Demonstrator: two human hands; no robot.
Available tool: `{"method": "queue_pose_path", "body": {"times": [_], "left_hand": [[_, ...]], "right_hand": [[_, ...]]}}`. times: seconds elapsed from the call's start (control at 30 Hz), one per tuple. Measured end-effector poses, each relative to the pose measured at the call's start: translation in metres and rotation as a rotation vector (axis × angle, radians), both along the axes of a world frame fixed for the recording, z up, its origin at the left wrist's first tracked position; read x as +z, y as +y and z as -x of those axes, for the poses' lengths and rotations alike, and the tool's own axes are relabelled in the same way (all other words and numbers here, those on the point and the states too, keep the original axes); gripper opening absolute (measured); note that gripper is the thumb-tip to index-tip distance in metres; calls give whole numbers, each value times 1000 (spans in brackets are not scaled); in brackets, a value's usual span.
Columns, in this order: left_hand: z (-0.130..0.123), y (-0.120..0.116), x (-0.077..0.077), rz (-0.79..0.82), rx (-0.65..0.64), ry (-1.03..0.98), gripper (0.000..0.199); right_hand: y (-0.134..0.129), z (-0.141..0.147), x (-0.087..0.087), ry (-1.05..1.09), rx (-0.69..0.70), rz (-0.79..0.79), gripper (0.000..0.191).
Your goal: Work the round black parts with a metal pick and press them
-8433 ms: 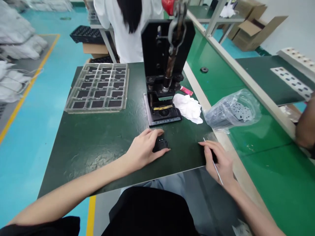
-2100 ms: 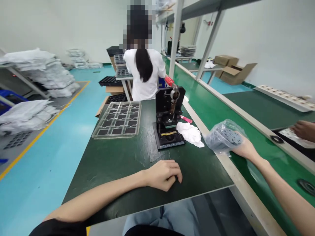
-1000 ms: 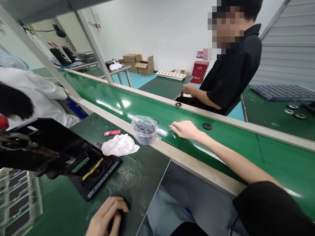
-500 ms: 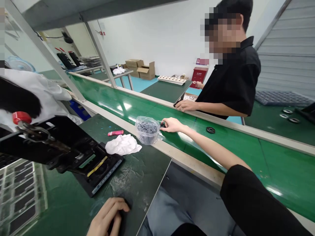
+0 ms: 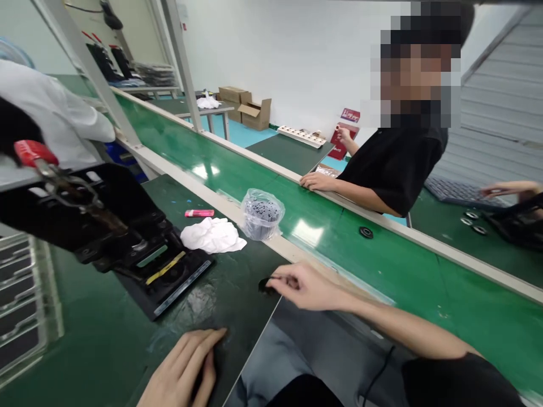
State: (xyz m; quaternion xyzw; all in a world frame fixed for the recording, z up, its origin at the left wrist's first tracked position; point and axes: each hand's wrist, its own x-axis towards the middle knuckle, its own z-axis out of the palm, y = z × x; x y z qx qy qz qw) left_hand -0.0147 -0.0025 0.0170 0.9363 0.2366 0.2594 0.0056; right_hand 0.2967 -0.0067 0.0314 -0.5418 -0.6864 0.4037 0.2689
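My right hand [image 5: 311,286] pinches a small black part [image 5: 267,286] above the near right edge of the dark green table [image 5: 237,294]. My left hand [image 5: 182,367] rests on the table at the bottom, fingers extended, holding nothing. Beyond it stands a black clamp fixture [image 5: 169,277] with a yellow strip and a red-tipped lever [image 5: 36,154]. A crumpled white cloth [image 5: 212,236] and a pink tube [image 5: 199,213] lie behind the fixture. The clear bag-wrapped bundle of dark pieces [image 5: 262,215] sits at the border of table and conveyor.
One black ring-like part [image 5: 366,232] lies on the green conveyor [image 5: 237,169]. Across it stands a person in black [image 5: 394,161], one hand on the rail. A person in white [image 5: 55,113] is at left. Trays [image 5: 19,299] lie at lower left; another hand [image 5: 511,188] is at far right.
My right hand has come back from the conveyor beside the bag to the table edge, carrying the black part. My left hand stays on the table. The camera view has shifted slightly.
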Motion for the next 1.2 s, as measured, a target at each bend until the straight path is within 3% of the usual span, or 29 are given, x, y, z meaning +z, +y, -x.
{"method": "queue_pose_path", "body": {"times": [0.13,0.23,0.33,0.43,0.53,0.63,0.7,0.8,0.9,1.07,1.2], "left_hand": [[-4,-11,-5,-133,68,118,46],[-5,-15,-9,-184,109,201,57],[-6,-19,-9,-177,114,289,63],[-9,-23,-7,-76,116,261,55],[-11,-25,-8,19,105,196,38],[-12,-26,-11,122,115,78,19],[-13,-26,-13,228,153,-17,12],[-13,-24,-16,309,226,-137,29],[-12,-21,-17,362,271,-202,41],[-9,-18,-14,604,282,-274,39],[-8,-19,-10,614,254,-346,51]], "right_hand": [[24,48,4,-317,275,-51,38],[38,62,6,-341,333,-47,39],[35,54,11,-216,238,-60,46],[21,32,21,-75,38,-155,50],[9,13,30,44,-93,-552,21],[1,8,30,73,-93,-859,25],[-2,12,25,123,7,-874,33],[-2,22,20,127,154,-822,36],[5,28,18,54,177,-879,32],[21,26,-2,-161,257,-925,24],[25,18,-18,-248,266,-878,20]]}}
